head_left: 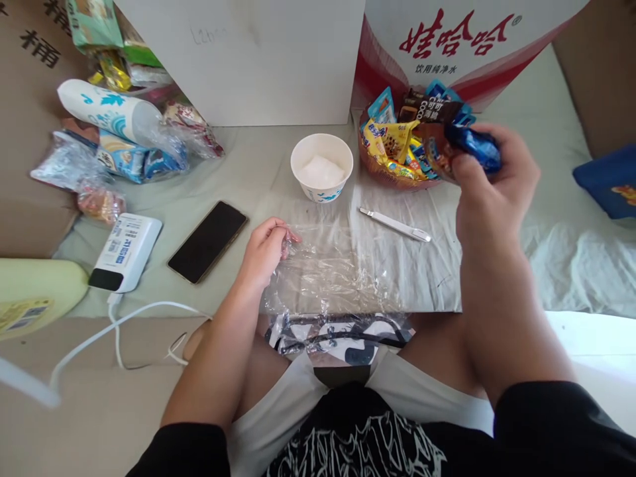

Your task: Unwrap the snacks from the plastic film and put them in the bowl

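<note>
My left hand (267, 250) pinches the edge of a clear plastic bag (328, 275), which lies spread toward my lap. My right hand (501, 162) is closed around a shiny dark blue snack packet (474, 147), held up at the right rim of a basket (387, 173). Yellow, blue and dark brown snack packets (392, 140) fill this reddish see-through basket. A white paper bowl (322, 167) with something white inside stands just beyond the bag. Between the bowl and my right arm lies a white utility knife (395, 224).
A black phone (207, 242) and a white power bank (126, 252) with a cable lie at left. Behind them are bagged snacks and a stack of paper cups (109, 112). White boxes (248, 59) stand at the back. A blue packet (609, 180) sits at far right.
</note>
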A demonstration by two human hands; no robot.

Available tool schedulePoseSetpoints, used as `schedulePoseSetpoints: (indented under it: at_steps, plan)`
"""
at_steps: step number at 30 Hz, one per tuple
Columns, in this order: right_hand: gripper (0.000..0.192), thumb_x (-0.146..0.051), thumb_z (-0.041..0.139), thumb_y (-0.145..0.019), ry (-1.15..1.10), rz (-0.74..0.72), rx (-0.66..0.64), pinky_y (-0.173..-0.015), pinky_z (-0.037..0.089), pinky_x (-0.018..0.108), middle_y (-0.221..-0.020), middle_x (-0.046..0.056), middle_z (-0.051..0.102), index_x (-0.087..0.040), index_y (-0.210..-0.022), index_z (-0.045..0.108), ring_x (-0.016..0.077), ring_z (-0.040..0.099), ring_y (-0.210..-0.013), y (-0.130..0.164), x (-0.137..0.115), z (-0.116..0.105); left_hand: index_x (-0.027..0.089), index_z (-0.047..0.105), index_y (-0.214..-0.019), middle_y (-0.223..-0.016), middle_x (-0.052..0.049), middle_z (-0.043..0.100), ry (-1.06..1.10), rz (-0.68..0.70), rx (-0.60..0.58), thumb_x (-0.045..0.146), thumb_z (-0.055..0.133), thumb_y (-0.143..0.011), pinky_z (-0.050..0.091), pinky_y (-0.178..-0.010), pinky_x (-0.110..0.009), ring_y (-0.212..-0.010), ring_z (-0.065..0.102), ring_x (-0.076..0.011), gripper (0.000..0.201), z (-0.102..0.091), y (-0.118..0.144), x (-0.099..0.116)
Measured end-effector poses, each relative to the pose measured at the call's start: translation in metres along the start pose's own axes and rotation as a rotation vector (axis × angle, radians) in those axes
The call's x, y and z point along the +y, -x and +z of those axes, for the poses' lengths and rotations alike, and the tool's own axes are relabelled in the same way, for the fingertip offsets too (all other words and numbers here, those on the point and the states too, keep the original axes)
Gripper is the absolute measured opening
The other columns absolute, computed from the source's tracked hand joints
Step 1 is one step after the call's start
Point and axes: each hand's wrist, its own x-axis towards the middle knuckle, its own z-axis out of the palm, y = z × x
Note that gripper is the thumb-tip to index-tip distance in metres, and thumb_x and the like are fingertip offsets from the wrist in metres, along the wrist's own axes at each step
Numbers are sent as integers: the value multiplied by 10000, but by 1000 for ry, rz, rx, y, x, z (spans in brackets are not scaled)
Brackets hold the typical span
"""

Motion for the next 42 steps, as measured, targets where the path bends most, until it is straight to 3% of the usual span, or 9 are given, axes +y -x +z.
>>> schedulePoseSetpoints:
  at_steps: [3, 7, 12, 18, 22, 30, 36, 39, 42]
  plan:
    - [322, -427, 635, -931, 32, 47, 86, -1019, 507, 525, -1151, 138, 680, -221, -1173, 687, 319, 655, -1111, -23, 19, 4, 229, 535, -683, -727, -17, 739, -13, -5, -6, 241, 581, -723, 277, -464, -259, -468, 399, -108, 62, 2, 1, 0]
    - [321, -505, 546, -980, 114, 122, -57, -886, 529, 474, -1006, 107, 704, -245, -1119, 671, 299, 661, -1001, -28, 30, 15, 230, 543, -685, -705, -18, 726, -27, -11, -5, 235, 587, -717, 269, -452, -255, -466, 401, -111, 55, 4, 1, 1]
    - [439, -582, 407, -1024, 235, 76, -87, -985, 512, 526, -1132, 110, 728, -250, -1194, 639, 320, 684, -1123, -23, 26, 18, 230, 545, -691, -704, -18, 729, -36, -6, -11, 238, 586, -722, 263, -439, -248, -457, 396, -104, 52, 6, 0, 0]
    - [367, -486, 579, -942, 226, 44, -152, -1001, 523, 542, -1235, 105, 702, -289, -1252, 568, 337, 671, -1155, -22, 28, 14, 225, 544, -692, -732, -29, 759, -33, 0, -5, 232, 582, -730, 272, -435, -240, -450, 401, -98, 54, 6, 0, -3]
    - [324, -454, 555, -945, 185, -1, -203, -1001, 533, 555, -1234, 104, 687, -289, -1224, 571, 329, 655, -1168, -24, 31, 15, 224, 551, -695, -754, -36, 772, -20, 4, -13, 236, 595, -725, 287, -444, -240, -454, 402, -99, 55, 5, 0, -4]
    - [268, -402, 534, -984, 165, -90, -251, -1159, 439, 618, -1355, 113, 682, -286, -1186, 665, 353, 543, -1429, -27, 28, 21, 219, 554, -690, -722, -29, 747, -32, 18, -14, 233, 584, -721, 247, -419, -237, -446, 404, -93, 46, 6, -1, -4]
    - [316, -424, 648, -946, 155, -103, -157, -1134, 473, 538, -1395, 109, 659, -323, -1245, 669, 344, 568, -1372, -29, 44, 21, 204, 553, -685, -701, -22, 734, -48, 17, 2, 205, 558, -738, 243, -401, -208, -432, 397, -73, 54, 9, 1, -3]
    - [383, -431, 683, -925, 160, -81, -107, -1040, 531, 505, -1249, 112, 721, -301, -1281, 631, 325, 646, -1226, -28, 46, 23, 200, 553, -689, -709, -22, 736, -51, 15, 1, 200, 559, -751, 232, -389, -201, -428, 401, -69, 62, 9, 1, -3]
    - [272, -395, 646, -940, 148, -92, -107, -980, 562, 469, -1107, 93, 754, -280, -1187, 653, 293, 691, -1108, -26, 41, 26, 200, 556, -696, -713, -24, 737, -53, 14, 3, 199, 559, -757, 218, -379, -199, -426, 407, -71, 61, 8, 0, -4]
